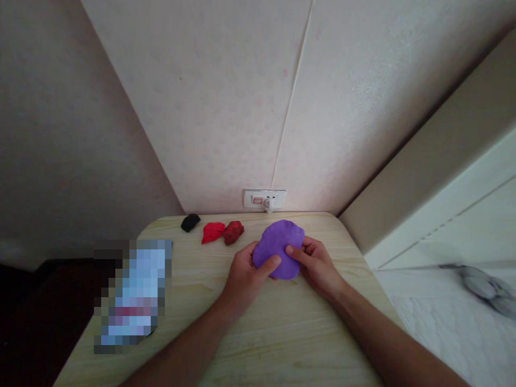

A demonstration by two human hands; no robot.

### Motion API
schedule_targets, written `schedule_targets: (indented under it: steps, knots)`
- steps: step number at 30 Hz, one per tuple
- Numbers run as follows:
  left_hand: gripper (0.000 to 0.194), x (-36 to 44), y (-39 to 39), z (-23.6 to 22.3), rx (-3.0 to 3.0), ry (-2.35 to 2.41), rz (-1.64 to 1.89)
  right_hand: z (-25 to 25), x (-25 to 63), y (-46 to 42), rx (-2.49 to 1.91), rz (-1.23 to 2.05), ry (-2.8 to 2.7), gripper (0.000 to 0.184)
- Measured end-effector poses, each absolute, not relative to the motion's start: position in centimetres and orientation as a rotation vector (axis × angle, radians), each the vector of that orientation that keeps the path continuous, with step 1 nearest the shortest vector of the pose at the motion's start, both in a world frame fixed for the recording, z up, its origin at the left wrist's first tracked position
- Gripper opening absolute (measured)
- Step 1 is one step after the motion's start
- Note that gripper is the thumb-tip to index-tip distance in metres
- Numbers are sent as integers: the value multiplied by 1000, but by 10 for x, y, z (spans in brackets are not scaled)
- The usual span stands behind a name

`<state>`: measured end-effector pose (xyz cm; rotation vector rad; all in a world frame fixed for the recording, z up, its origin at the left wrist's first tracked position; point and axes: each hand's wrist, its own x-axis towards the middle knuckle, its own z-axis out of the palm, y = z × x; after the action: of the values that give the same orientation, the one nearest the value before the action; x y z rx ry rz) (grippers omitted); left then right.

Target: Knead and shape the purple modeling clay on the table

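Between my two hands is a flattened, roughly round piece of purple modelling clay (281,243) with an uneven edge, raised over the table. My left hand (246,277) grips its lower left side, thumb on the face and fingers behind. On the right edge, my right hand (318,263) pinches it the same way, with the thumb pressed to the middle of the face. The fingers behind the clay are mostly hidden. Farther back lie a black lump (190,222), a bright red lump (213,232) and a brownish-red lump (234,232) of similar material.
A pale wood table (258,344) stands against the papered wall. A blurred-out device with a bright screen (137,290) lies at the left edge. A wall socket (264,199) with a white plug sits behind the table. Glasses (479,282) rest on a white surface at right.
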<state>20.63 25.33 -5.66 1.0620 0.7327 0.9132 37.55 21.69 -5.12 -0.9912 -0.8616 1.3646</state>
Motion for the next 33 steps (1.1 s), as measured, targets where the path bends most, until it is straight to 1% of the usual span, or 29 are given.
schedule_targets:
  steps: [4,9,14,18,23,25,27,31,33]
  knots:
    - [36,206,254,-56,1079,783,907,-50,380,220,-981,1300,-856,26]
    - [32,204,253,-57,1102,812,912,-52,390,223,-1068,1183,-879,22]
    - [36,204,253,-58,964,776,969,-51,386,221,-1140,1143,-914,30]
    - [41,206,253,-57,993,811,947,-48,380,217,-1201,911,-1020,29]
    - [37,207,253,-57,1074,874,964,-49,378,211,-1304,529,-1278,15]
    - [35,207,253,-58,1058,880,974,-47,376,206,-1319,351,-1415,14]
    - [30,207,253,-58,1040,874,989,-44,372,201,-1273,224,-1564,22]
    - [18,208,255,-56,1024,842,1026,-40,366,197,-1116,75,-1818,45]
    - [17,208,255,-55,909,809,1033,-41,366,198,-1101,19,-1891,51]
